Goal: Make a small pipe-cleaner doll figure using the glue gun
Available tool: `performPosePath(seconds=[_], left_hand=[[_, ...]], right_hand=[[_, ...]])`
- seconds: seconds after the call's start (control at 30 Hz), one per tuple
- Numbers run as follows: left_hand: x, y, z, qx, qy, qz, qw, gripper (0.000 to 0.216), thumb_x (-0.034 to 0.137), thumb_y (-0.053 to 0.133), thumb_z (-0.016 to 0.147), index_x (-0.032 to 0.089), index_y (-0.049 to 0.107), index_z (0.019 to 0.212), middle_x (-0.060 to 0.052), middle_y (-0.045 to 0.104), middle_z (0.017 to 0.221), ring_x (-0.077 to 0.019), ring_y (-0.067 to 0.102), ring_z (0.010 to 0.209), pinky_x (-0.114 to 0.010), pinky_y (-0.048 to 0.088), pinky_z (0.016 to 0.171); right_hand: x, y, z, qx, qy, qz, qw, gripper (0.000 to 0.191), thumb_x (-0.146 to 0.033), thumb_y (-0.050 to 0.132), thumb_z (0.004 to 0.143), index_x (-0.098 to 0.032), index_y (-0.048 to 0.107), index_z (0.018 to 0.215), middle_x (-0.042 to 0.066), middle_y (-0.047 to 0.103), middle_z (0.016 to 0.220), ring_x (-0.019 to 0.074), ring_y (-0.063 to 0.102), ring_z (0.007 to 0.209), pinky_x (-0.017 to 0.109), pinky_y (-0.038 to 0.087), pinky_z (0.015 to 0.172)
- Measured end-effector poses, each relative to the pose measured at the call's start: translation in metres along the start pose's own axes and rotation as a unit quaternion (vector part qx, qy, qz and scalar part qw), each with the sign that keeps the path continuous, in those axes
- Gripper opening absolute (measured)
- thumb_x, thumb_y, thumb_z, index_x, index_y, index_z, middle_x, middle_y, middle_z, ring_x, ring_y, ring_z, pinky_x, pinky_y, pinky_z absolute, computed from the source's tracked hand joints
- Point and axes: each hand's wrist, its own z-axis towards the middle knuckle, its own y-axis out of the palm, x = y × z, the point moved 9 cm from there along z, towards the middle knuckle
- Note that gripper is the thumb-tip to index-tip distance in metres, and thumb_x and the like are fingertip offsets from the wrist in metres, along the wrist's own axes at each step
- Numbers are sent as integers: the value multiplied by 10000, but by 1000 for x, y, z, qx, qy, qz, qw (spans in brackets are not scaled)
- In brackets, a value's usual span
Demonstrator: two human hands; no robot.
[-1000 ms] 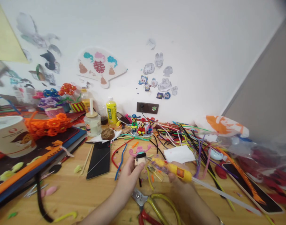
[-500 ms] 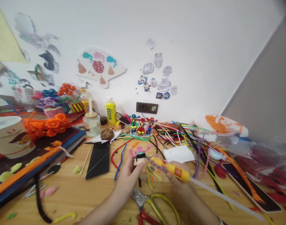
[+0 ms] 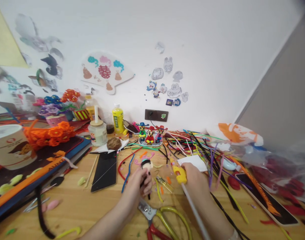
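A small figurine (image 3: 146,163) with a pink hat, a black band and a pale face is pinched in my left hand (image 3: 138,184), tilted to the right. My right hand (image 3: 194,177) grips a yellow hot glue gun (image 3: 179,174), its nozzle pointing toward the back of the table, apart from the figurine. A long whitish glue stick (image 3: 195,210) runs from its rear toward the front edge. Below my hands lie pliers-like cutters (image 3: 148,210) with yellow and red handles. Between the hands are a small clear and gold piece (image 3: 164,184) and orange scraps.
Three finished-looking figurines (image 3: 150,136) stand on a small tray at the back. Many pipe cleaners (image 3: 202,146) lie piled at the right, by a white paper (image 3: 193,163). A black phone (image 3: 105,171), a candle jar (image 3: 98,133) and a paper cup (image 3: 11,146) are at the left.
The glue gun has drawn away from the figurine and turned to point toward the back. My left hand has tipped the figurine over to the right.
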Motion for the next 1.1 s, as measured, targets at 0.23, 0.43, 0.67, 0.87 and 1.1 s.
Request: performPosePath(seconds=[0.23,0.43,0.67,0.87,1.1], left_hand=[[-21,22,-6,-99,-90,-122,983,203,364,501,761,195,403,710,70,400,532,-42,360,406,-164,254,422],[-29,13,0,-63,-77,-165,981,205,335,596,720,184,458,743,38,492,591,-84,491,534,-191,368,537],[-25,2,0,35,13,-190,981,260,352,673,641,157,527,731,25,554,586,-108,515,572,-212,398,546],[-30,2,0,40,21,-241,969,230,296,692,632,142,564,745,5,598,652,-118,560,635,-220,431,613],[-28,13,-2,-33,-7,-263,964,112,243,543,780,136,560,750,-33,599,684,-143,577,704,-240,444,636]], right_hand=[[21,34,1,-46,2,90,995,448,-30,462,536,-134,508,969,96,542,918,226,498,886,313,387,761],[-44,-4,-10,17,-84,243,966,75,-137,478,728,-184,535,717,34,542,746,177,506,764,288,397,697],[-74,15,-31,-21,-19,198,980,70,-238,623,686,-185,577,692,-19,516,588,136,482,547,229,359,524],[-79,13,-35,12,-53,174,983,48,-206,596,705,-187,570,741,4,591,664,161,546,620,236,387,563],[-82,19,-36,-24,-84,196,977,91,-164,486,781,-198,569,766,29,628,744,177,577,703,244,393,613]])
